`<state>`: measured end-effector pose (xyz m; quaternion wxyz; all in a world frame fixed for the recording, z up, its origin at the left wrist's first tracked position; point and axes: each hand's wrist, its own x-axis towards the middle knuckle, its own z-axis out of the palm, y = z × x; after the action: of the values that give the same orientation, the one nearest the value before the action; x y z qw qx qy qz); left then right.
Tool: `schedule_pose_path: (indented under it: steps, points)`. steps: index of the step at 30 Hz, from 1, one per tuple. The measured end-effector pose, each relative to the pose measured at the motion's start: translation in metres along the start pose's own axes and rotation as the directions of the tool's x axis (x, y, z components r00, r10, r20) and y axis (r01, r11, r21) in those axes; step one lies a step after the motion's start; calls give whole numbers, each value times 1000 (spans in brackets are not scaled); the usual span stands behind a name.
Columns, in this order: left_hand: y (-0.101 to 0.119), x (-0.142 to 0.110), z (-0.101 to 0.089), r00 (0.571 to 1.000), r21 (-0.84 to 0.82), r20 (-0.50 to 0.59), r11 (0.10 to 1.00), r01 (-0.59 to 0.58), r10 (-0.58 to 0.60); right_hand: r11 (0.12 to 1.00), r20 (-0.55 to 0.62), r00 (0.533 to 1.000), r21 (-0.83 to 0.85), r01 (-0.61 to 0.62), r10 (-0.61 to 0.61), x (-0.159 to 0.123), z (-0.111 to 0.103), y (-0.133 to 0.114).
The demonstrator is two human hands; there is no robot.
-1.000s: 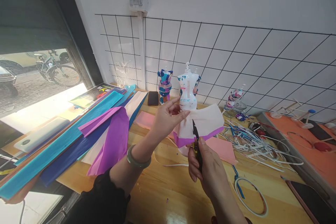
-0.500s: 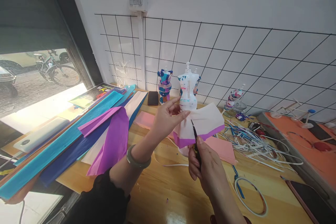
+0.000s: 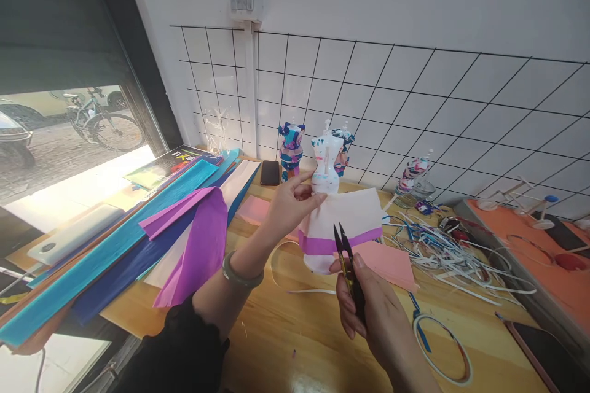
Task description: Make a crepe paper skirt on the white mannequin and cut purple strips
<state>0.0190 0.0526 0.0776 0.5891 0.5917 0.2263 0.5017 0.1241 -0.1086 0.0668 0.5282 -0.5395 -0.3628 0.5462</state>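
Note:
A small white dress-form mannequin (image 3: 326,163) with paint-like patches stands upright on the wooden table. Around its lower part hangs a white paper skirt (image 3: 353,212) with a purple hem. My left hand (image 3: 295,202) pinches the skirt's top edge against the mannequin's waist, at its left side. In my right hand (image 3: 364,301) is a pair of black thread snips (image 3: 348,264), blades apart and pointing up, in front of the purple hem. The mannequin's white base (image 3: 318,264) shows under the skirt.
Rolls of coloured crepe paper (image 3: 207,239) lie at left. Dressed mannequins (image 3: 291,150) and a phone (image 3: 270,172) stand or lie behind. Pink paper (image 3: 387,264), a tangle of paper strips (image 3: 437,252) and a ring of tape (image 3: 442,347) are at right.
The snips have moved down and away from the skirt's middle, and their blades now show spread. The skirt's right side has swung lower, and the mannequin has shifted slightly left.

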Motion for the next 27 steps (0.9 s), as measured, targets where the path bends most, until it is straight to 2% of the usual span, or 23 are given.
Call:
schedule_pose_path:
  steps: [2,5,8,11,13,15,17,19,21,22,24,26,27]
  points:
    - [-3,3,-4,1000,10,-8,1000,27,-27,995,11,1000,-94,-23,24,-6,-11,6]
    - [-6,5,-9,999,24,-22,999,47,-47,929,-11,1000,-371,-3,-1,-12,-32,27]
    - [-6,6,-12,998,23,-5,998,58,-58,771,-71,987,-633,65,-141,-11,-58,56]
    - [-5,5,-13,995,9,41,996,89,-89,536,-122,988,-843,-51,-98,-7,-79,87]
    - [-4,4,-13,988,-3,92,992,124,-124,406,-147,969,-912,-56,-197,-6,-88,104]
    - [-3,3,-12,979,-3,128,987,160,-158,310,-119,946,-951,-20,-302,-6,-91,114]
    - [-2,3,-11,972,6,163,985,173,-172,235,-56,927,-971,35,-370,-6,-93,117]
    - [-2,2,-10,961,14,212,983,181,-179,201,0,913,-975,90,-409,-5,-93,111]
    - [-2,1,-9,945,11,258,979,203,-199,254,4,902,-959,126,-432,-4,-94,99]
    - [-3,1,-9,939,9,270,976,220,-214,328,-30,900,-936,127,-435,-4,-94,91]
    - [-3,0,-8,927,9,291,969,247,-239,552,-179,894,-829,88,-412,-3,-93,73]
    - [-4,-1,-7,913,21,321,966,259,-252,791,-329,897,-610,38,-296,-1,-90,55]
    - [-4,-2,-6,904,31,340,964,265,-260,883,-356,908,-468,32,-221,1,-87,48]
